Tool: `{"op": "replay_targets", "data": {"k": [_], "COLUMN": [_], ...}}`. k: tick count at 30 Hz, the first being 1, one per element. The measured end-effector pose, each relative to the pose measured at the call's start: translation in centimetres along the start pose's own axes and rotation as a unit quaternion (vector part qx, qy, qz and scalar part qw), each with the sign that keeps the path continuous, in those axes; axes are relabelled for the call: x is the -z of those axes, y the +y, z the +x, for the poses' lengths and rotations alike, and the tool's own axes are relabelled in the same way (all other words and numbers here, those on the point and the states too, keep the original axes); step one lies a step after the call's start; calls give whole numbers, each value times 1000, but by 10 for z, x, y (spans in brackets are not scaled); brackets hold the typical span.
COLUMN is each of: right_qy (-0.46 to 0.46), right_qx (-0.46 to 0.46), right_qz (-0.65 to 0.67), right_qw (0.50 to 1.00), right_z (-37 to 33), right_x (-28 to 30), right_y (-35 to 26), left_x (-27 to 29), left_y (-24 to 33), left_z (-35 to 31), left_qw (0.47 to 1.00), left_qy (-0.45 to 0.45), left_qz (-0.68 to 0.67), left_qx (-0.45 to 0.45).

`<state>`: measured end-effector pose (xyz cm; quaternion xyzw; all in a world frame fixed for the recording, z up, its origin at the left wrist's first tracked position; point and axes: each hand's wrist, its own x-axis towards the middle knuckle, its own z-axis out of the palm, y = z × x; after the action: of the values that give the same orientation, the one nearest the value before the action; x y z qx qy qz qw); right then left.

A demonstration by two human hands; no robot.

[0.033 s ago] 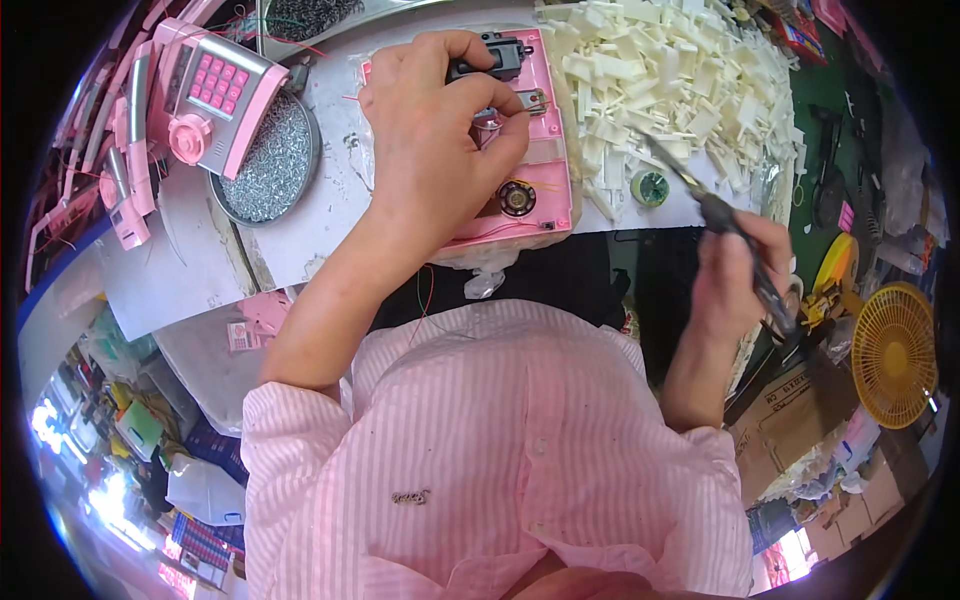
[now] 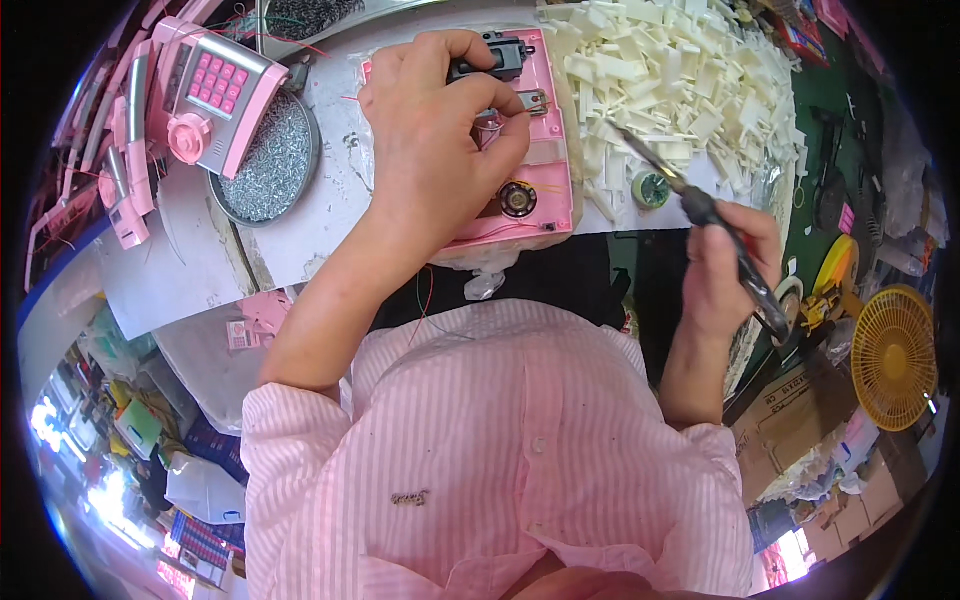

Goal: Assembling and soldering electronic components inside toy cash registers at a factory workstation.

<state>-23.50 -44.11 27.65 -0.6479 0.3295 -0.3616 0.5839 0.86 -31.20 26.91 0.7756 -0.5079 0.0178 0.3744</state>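
The right hand [image 2: 722, 275] has its fingers clamped on the handle of a soldering iron [image 2: 701, 207], and both have shifted a little left since the earlier frame: the tip now points over the near-left part of the white pieces [image 2: 690, 85], closer to the pink shell [image 2: 557, 185]. That shell lies on the surface [image 2: 335, 100], where it was, with 1 round speaker [image 2: 518, 199] and 1 black part [image 2: 507, 58] in it. The left hand [image 2: 435, 140] stays over it, thumb and forefinger nearly together by a metal plate [image 2: 537, 102]; I can't tell whether they pinch a wire. The green reel [image 2: 651, 189] hasn't moved, just beneath the iron's shaft in view.
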Motion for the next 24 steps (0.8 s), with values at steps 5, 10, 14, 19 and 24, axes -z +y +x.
{"op": "replay_targets", "data": {"k": [5,10,14,19,24], "right_qy": [-59,-69,-76,-84,-86], "right_qx": [10,3,13,11,11], "right_qz": [-4,-7,-15,-20,-12], "right_qw": [998,998,997,996,996], "right_z": [5,4,5,6,8], "right_x": [-27,-31,-33,-35,-36], "right_y": [5,3,5,5,6], "left_x": [-5,-4,-4,-5,-4], "left_y": [-2,-2,-2,-2,-1], "left_z": [0,0,0,1,1], "left_qw": [1000,1000,1000,1000,1000], "left_qy": [2,1,1,0,-4], "left_qz": [9,15,20,22,23], "left_qx": [4,6,3,1,5]}}
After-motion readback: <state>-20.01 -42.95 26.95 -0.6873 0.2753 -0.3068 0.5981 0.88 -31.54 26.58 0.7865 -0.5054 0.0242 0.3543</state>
